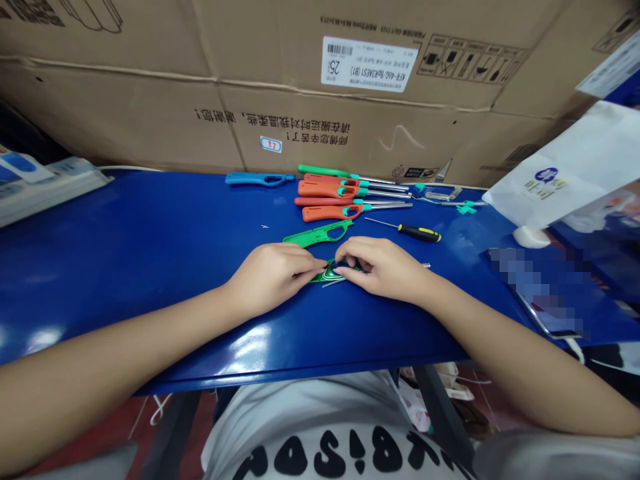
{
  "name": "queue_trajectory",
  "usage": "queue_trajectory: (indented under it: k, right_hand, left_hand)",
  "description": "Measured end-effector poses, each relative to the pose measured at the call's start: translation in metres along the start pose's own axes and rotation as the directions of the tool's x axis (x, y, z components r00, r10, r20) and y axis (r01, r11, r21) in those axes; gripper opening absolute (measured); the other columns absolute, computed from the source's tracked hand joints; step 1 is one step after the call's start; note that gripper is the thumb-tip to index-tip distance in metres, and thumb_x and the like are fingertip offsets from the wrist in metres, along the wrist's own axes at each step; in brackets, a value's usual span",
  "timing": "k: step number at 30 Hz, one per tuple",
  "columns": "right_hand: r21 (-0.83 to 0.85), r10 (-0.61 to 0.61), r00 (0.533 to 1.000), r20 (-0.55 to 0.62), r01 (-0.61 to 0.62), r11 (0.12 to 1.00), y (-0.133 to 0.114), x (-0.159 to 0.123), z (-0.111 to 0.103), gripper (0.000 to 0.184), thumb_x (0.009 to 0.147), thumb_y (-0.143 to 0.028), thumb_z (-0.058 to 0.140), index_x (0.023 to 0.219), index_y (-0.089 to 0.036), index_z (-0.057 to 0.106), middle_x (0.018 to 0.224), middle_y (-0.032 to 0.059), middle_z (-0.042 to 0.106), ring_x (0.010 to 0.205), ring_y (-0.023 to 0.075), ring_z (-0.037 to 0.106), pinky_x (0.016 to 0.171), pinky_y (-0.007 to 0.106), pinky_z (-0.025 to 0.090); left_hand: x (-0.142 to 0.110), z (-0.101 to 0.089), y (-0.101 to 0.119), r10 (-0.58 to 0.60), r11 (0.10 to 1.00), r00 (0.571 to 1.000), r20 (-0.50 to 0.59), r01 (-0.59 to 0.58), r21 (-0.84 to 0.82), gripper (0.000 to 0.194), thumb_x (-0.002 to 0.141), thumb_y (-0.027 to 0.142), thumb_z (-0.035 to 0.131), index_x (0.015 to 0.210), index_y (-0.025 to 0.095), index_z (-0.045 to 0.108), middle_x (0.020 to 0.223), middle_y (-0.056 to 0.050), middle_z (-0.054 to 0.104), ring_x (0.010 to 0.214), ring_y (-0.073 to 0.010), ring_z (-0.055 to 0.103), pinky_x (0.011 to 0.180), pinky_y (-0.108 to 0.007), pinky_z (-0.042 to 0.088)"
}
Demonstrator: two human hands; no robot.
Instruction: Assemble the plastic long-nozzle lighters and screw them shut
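1. On the blue table (170,233), a small green piece (330,274) is lying right between two hands, and the fingers are partly hiding it

2. The left hand (273,277) is pinching, with its thumb and finger tips pressing close together on the left part of the green piece

3. The right hand (383,267) is bending its fingers over the other end, and its thumb is reaching the piece too, but I cannot tell if these fingers are squeezing something or just resting

4. Just on the near side of the green piece, a thin silver stick (333,283) is lying loose, so a bump from the right thumb could make it roll away

5. Pinching too hard, or tipping the piece, could make any little part under the fingers pop out

6. Behind the left hand, a green shell (310,236) is lying so near that a knuckle could push it

7. Farther back, tiny silver bits (265,227) are lying loose, and a sweeping hand could flick them off and lose them

8. Behind the right hand, a screwdriver (420,233) is resting near the orange lighters (325,213), and a quick swing could knock it into them
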State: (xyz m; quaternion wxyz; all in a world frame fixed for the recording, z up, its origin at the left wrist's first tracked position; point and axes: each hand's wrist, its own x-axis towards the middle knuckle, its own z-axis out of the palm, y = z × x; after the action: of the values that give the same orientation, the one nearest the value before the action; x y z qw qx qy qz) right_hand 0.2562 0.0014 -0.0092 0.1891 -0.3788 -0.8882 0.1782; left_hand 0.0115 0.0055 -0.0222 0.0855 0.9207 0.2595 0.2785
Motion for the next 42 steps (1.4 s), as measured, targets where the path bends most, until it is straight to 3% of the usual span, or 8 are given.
queue_trajectory:
  k: [9,14,17,21,26,31,36,42]
  right_hand:
    - [0.026,-0.099,0.993,-0.064,0.101,0.995,0.008,0.000,0.006,0.013,0.097,-0.021,0.060,0.100,-0.018,0.072,0.099,0.0068,0.068,0.090,0.0173,0.065,0.080,0.028,0.048]
    - [-0.096,-0.135,0.990,-0.028,0.132,0.987,0.010,-0.003,0.004,0.020,0.100,-0.022,0.053,0.100,-0.019,0.073,0.099,0.0070,0.068,0.084,0.0159,0.064,0.074,0.026,0.047]
    - [-0.177,-0.160,0.987,0.002,0.158,0.972,0.010,-0.004,0.004,0.023,0.101,-0.021,0.051,0.102,-0.019,0.073,0.101,0.0068,0.069,0.079,0.0146,0.063,0.068,0.025,0.045]
    - [-0.164,-0.161,0.987,0.021,0.162,0.973,0.010,-0.004,0.003,0.025,0.102,-0.021,0.048,0.103,-0.019,0.073,0.103,0.0075,0.070,0.084,0.0157,0.066,0.071,0.026,0.046]
    - [-0.031,-0.130,0.991,-0.008,0.130,0.991,0.003,-0.005,-0.009,0.016,0.099,-0.026,0.056,0.103,-0.018,0.070,0.100,0.0075,0.069,0.087,0.0175,0.064,0.077,0.028,0.048]
    - [0.024,-0.118,0.986,0.115,0.116,0.993,-0.001,-0.008,-0.022,0.007,0.091,-0.016,0.061,0.096,-0.017,0.067,0.091,0.0033,0.064,0.071,0.0125,0.055,0.066,0.025,0.041]
    - [0.084,-0.132,0.971,0.197,0.117,0.990,-0.003,-0.009,-0.026,0.019,0.084,-0.006,0.059,0.095,-0.019,0.066,0.092,0.0010,0.064,0.068,0.0101,0.052,0.064,0.024,0.038]
    - [0.053,-0.120,0.955,0.270,0.110,0.993,-0.007,-0.012,-0.030,0.016,0.085,-0.011,0.063,0.096,-0.021,0.067,0.094,0.0004,0.063,0.071,0.0112,0.053,0.063,0.024,0.037]
  left_hand:
    - [-0.002,-0.007,0.012,-0.032,0.976,0.992,0.121,0.005,0.218,0.034,0.099,0.015,0.048,0.127,0.018,0.068,0.097,-0.006,0.077,0.086,-0.0212,0.074,0.075,-0.032,0.059]
    - [0.000,-0.012,0.029,-0.087,0.921,0.971,0.222,-0.006,0.390,0.036,0.101,0.019,0.043,0.131,0.010,0.060,0.099,-0.015,0.074,0.091,-0.0271,0.071,0.077,-0.037,0.060]
    - [-0.004,-0.010,0.036,-0.011,0.896,0.963,0.271,-0.111,0.431,0.042,0.098,0.011,0.041,0.138,0.006,0.053,0.109,-0.020,0.072,0.102,-0.0298,0.069,0.085,-0.041,0.059]
    - [-0.010,-0.004,0.035,0.060,0.917,0.968,0.246,-0.151,0.370,0.046,0.095,0.003,0.040,0.140,-0.001,0.047,0.131,-0.027,0.064,0.119,-0.0326,0.064,0.095,-0.043,0.057]
    - [-0.005,-0.008,0.030,-0.117,0.971,0.952,0.284,0.050,0.234,0.031,0.098,0.010,0.044,0.125,0.012,0.060,0.111,-0.014,0.072,0.098,-0.0268,0.069,0.085,-0.040,0.060]
    - [-0.001,-0.015,0.028,-0.079,0.990,0.944,0.319,0.037,0.133,0.033,0.098,0.012,0.046,0.125,0.019,0.063,0.117,-0.010,0.067,0.107,-0.0263,0.063,0.094,-0.042,0.055]
    - [0.000,-0.011,0.025,-0.043,0.999,0.951,0.305,0.038,0.023,0.026,0.101,0.021,0.049,0.121,0.022,0.065,0.119,-0.009,0.065,0.105,-0.0240,0.061,0.095,-0.039,0.051]
    - [0.000,-0.006,0.023,-0.020,0.998,0.966,0.258,0.036,-0.055,0.020,0.099,0.020,0.051,0.112,0.020,0.066,0.118,-0.009,0.064,0.105,-0.0228,0.061,0.096,-0.038,0.050]
